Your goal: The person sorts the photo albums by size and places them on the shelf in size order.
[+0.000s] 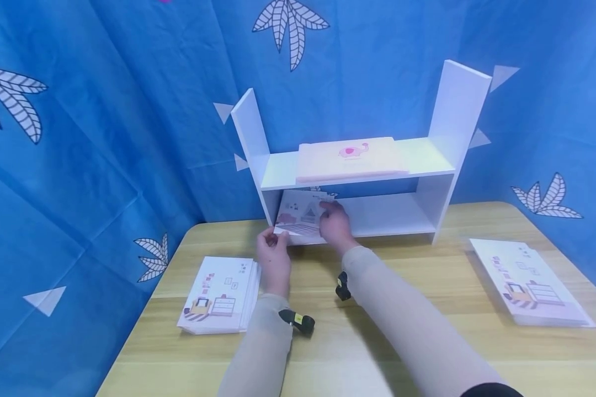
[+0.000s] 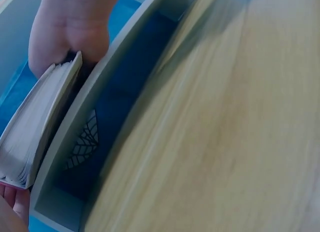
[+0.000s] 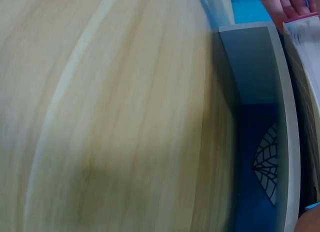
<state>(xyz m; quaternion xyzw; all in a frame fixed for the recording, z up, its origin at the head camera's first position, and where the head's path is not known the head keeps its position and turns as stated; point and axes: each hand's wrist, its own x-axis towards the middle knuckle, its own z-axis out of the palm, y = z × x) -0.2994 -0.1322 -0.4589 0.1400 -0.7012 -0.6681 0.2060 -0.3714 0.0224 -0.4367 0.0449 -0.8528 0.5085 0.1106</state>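
A white book with a pale drawing on its cover lies in the lower left part of a white shelf. My left hand pinches its near left corner, while my right hand grips its right side, thumb on the cover. In the left wrist view, the book's page edges run between the two hands, just above the shelf's front rim. The right wrist view catches the page block only at its right border, with left-hand fingers at one end.
Stacked white books lie on the wooden table at left. Another stack lies at right. A pink book with an elephant rests on the upper shelf board. Behind hangs a blue curtain.
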